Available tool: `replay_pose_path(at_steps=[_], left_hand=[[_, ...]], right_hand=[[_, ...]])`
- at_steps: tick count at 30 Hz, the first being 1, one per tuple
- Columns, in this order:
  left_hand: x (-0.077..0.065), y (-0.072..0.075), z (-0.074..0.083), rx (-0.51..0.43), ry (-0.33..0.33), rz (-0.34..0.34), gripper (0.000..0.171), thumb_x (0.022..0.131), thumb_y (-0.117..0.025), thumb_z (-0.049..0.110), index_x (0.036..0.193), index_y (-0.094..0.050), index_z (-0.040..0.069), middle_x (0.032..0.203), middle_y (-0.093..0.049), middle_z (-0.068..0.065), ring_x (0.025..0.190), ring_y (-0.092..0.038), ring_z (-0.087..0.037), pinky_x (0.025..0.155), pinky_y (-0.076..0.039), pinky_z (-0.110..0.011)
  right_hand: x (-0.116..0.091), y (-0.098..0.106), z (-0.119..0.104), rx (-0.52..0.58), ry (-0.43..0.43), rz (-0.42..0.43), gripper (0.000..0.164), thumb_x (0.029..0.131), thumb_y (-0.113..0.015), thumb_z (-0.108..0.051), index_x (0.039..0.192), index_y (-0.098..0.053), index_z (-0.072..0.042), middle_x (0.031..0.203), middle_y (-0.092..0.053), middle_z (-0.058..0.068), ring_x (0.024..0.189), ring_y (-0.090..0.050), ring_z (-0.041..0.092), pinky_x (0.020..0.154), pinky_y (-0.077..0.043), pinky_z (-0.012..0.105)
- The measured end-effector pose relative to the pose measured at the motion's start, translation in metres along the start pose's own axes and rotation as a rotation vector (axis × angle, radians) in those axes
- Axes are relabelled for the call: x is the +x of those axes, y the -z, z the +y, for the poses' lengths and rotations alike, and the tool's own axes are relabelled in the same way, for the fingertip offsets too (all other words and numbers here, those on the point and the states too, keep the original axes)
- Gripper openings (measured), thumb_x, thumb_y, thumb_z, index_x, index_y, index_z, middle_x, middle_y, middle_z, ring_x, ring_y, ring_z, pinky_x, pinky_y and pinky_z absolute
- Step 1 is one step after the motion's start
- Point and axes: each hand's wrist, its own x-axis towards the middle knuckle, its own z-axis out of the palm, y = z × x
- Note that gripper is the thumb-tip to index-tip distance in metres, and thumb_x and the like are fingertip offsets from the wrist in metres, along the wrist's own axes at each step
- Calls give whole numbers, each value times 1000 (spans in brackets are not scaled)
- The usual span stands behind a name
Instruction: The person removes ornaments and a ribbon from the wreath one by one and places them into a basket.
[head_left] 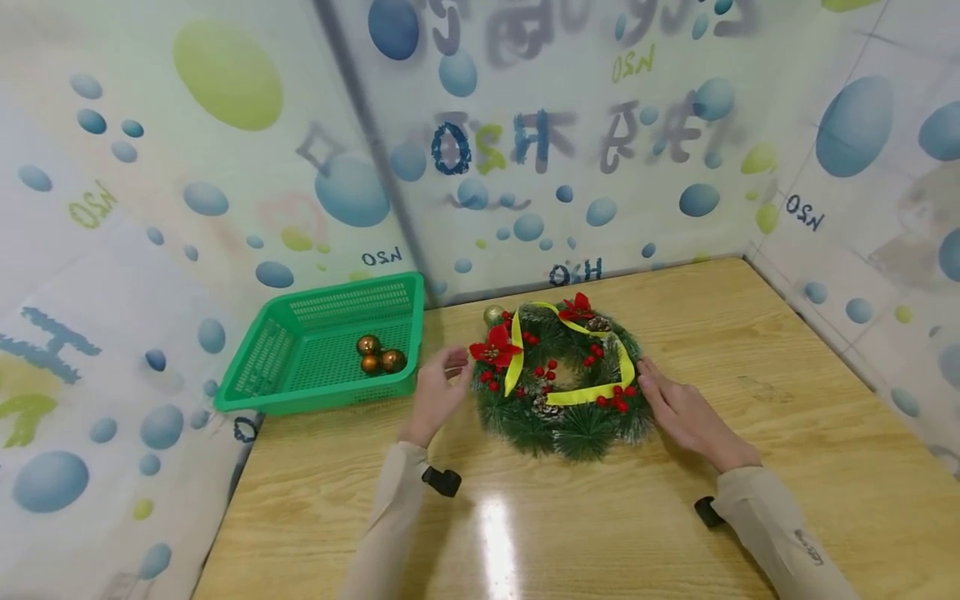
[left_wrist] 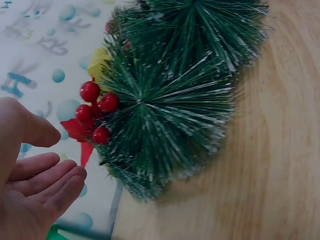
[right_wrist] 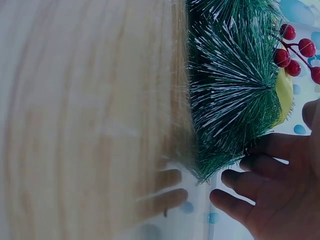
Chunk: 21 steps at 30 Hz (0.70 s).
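A green Christmas wreath (head_left: 585, 433) with frosted tips lies on the wooden table. It bears red poinsettias (head_left: 497, 348), red berries (head_left: 617, 400), pinecones and a loosely looped yellow ribbon (head_left: 581, 395). My left hand (head_left: 438, 396) is just off the wreath's left side; in the left wrist view its fingers (left_wrist: 62, 187) are loosely bent with nothing between them and the thumb. At the right rim, my right hand (head_left: 686, 417) touches the greenery with extended fingers. The right wrist view shows those fingers (right_wrist: 235, 205) spread beside the lower branch tips, the thumb apart from them.
Left of the wreath, a green plastic basket (head_left: 315, 402) holds several bronze-coloured baubles (head_left: 392, 360). A gold bauble (head_left: 492, 315) sits by the wreath's upper left edge. Patterned sheeting (head_left: 517, 225) rises behind the table (head_left: 757, 350) and along both sides.
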Motion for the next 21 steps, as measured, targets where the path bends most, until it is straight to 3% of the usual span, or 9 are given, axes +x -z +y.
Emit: replay_pose_path(at_steps=[11,21], left_hand=[[-6,-13,-11,-38,24,-21,36,98,-61,2,133,-58,-5,127,-64,-25,118,-64,-39,101,-56,-49],[-9,-15,-13,57,-13,-37,35,100,-57,0,134,-63,-1,132,-66,-21,124,-63,-34,102,-56,-46]], right_hand=[[2,-3,-1,-5,2,-2,62,113,-23,-37,156,-27,7,163,-23,29,142,-37,49,115,-34,65],[5,6,-5,-4,-29,-49,65,113,-21,-40,157,-23,7,163,-21,29,145,-31,50,118,-29,65]])
